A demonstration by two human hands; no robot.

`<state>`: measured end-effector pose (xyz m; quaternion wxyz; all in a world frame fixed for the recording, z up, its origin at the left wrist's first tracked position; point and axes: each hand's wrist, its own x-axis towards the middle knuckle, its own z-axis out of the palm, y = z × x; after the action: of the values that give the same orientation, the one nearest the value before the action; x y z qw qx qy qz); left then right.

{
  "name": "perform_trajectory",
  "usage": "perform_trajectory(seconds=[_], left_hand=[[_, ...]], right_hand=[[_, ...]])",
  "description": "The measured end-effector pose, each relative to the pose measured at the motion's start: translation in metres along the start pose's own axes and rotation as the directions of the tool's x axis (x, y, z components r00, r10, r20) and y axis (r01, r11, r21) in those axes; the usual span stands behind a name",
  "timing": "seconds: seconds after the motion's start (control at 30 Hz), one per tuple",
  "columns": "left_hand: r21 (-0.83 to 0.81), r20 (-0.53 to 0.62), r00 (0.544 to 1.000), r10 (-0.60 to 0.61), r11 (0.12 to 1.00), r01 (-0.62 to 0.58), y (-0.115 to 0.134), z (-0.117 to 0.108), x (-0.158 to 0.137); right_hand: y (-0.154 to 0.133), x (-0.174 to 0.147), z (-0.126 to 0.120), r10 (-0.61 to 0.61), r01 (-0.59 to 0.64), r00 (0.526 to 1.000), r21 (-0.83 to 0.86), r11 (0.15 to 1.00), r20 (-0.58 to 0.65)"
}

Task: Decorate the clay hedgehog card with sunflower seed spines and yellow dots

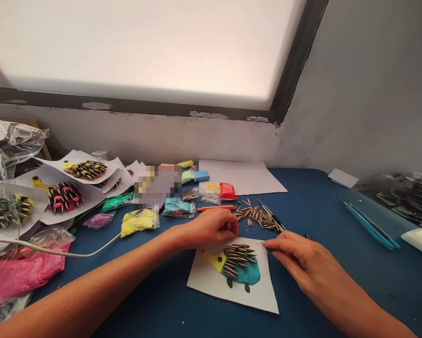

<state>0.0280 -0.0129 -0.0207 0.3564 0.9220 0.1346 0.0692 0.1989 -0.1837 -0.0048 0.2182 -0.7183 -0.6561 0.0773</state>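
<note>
Seed-quilled hedgehog card: on blue table, between your hands | your left hand: curled at its far-left edge, grip hidden, cannot tell | your right hand: forefinger by far-right corner, cannot tell whether pinching

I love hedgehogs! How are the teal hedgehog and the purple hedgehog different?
The teal hedgehog shows a big bare patch; the purple hedgehog is covered more evenly. The purple hedgehog has pink lumps; the teal hedgehog has none. Both have yellow heads and striped seeds.
</note>
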Motion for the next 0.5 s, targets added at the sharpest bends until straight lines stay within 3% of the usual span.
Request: perform_trajectory(seconds=[0.23, 0.5], left_hand=[[0.0, 0.003, 1.0, 0.026, 1.0, -0.026, -0.0008, -0.0002, 0.0006], [-0.01, -0.002, 1.0, 0.016, 1.0, -0.016, -0.0033, 0.0013, 0.0014]], right_hand=[[-0.0083, -0.0006, 0.0029, 0.035, -0.035, 0.998, 0.007, 0.999, 0.058], [-0.0104, 0.0001, 0.0071, -0.02, 0.02, 1.0, -0.003, 1.0, -0.006]])
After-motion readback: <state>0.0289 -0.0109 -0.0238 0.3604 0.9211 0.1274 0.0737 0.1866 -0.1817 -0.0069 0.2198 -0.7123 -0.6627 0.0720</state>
